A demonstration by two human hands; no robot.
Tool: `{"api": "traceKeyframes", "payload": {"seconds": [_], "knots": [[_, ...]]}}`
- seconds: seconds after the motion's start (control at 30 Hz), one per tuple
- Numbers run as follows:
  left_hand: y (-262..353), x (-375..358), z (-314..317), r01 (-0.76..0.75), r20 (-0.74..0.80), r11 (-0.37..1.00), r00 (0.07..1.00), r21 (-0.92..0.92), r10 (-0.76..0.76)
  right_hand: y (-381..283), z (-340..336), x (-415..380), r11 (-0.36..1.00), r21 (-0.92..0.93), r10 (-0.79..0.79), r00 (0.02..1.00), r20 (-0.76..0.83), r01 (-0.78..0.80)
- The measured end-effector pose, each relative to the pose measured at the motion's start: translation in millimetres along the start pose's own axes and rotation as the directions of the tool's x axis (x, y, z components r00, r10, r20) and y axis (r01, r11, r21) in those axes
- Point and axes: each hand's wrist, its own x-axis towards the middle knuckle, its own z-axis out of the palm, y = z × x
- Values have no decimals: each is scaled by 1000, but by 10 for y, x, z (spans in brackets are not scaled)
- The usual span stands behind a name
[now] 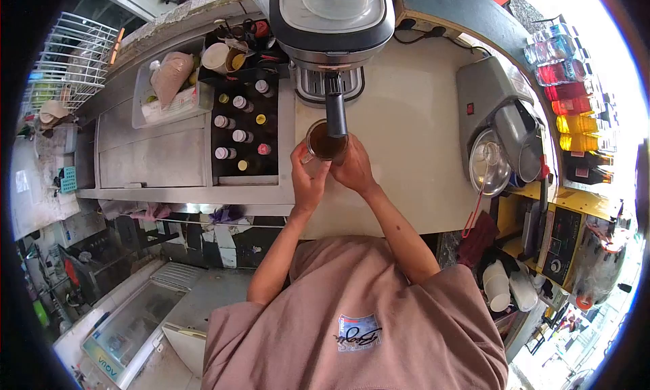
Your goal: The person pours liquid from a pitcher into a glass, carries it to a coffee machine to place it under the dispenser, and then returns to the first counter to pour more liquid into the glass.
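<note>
A clear glass cup (329,146) of dark brown liquid is held between both hands, just below the espresso machine. My left hand (309,178) is wrapped round its left side, by the handle. On the right side my right hand (353,165) closes round the same cup. The black handle (336,109) of the portafilter sticks out from the espresso machine (332,38) and overlaps the cup's top in view. Behind the handle is the machine's metal drip tray (311,85).
Left of the machine, capped bottles (242,104) stand in a recessed rack, beside a plastic bin (142,95). A grey appliance (484,78) with a metal bowl (489,163) stands on the right of the counter (406,133). Coloured bottles (572,105) line the far right.
</note>
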Motion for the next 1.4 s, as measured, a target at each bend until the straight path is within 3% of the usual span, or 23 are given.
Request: {"api": "traceKeyframes", "payload": {"seconds": [0.27, 0.37, 0.53, 0.93, 1.27, 1.4], "knots": [[-147, 30, 28, 7, 27, 984, 1000, -176, -3, -138, -41, 40, 995, 40, 92, 995, -32, -90], [-100, 91, -49, 15, 75, 993, 997, -116, -6, -124, -17, 47, 995, -7, 100, 994, -39, -100], [-117, 234, -153, 85, 202, 955, 979, -283, -27, -169, -5, 85, 988, -41, 147, 989, -36, -148], [27, 320, -265, 136, 303, 929, 953, -343, -27, -226, 17, 90, 993, -92, 67, 992, -110, -77], [-31, 337, -265, 97, 289, 919, 957, -383, 19, -122, 20, 0, 999, -51, 9, 993, -119, -15], [16, 137, -194, 44, 88, 946, 996, -321, -17, -142, -102, -192, 994, 27, 107, 988, -111, -105]]}}
